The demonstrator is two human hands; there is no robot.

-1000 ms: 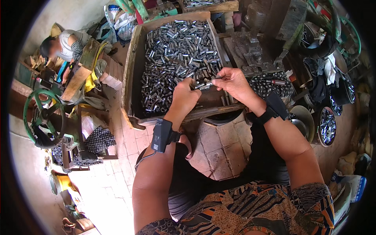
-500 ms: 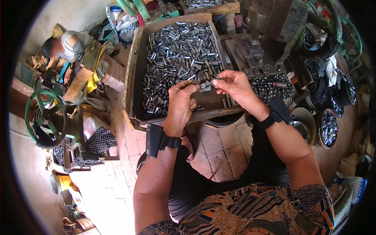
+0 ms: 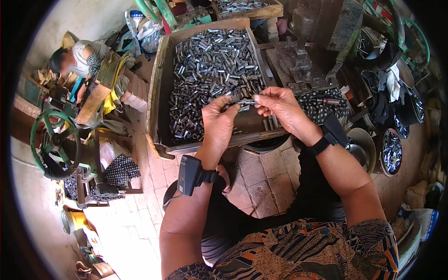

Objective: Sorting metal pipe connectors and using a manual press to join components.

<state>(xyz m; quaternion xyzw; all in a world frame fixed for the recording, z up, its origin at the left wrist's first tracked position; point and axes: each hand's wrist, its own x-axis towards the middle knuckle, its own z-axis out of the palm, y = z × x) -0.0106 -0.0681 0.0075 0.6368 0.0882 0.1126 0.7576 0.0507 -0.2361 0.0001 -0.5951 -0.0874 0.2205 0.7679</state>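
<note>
Both hands are over the near right part of a shallow wooden tray (image 3: 155, 105) heaped with short shiny metal tubes (image 3: 212, 70). A few small metal tubes (image 3: 244, 107) lie side by side between my hands. My left hand (image 3: 218, 120) pinches their left end between thumb and fingers. At the other end my right hand (image 3: 281, 106) is closed, thumb and forefinger gripping them. The fingers partly hide the pieces, so I cannot tell exactly how each one sits. Several loose tubes (image 3: 270, 123) lie on the tray's bottom below my right hand.
Right of the tray stands a dark metal machine (image 3: 303, 60), with a screwdriver (image 3: 326, 100) on dotted cloth. A round container of metal pieces (image 3: 391, 153) is at far right. On the left, a green handwheel (image 3: 55, 140) stands near another person (image 3: 86, 58) seated at work.
My left wrist has turned and its forearm shifted slightly right, with the thumb now nearer the tubes. My right hand has barely moved and keeps its grip.
</note>
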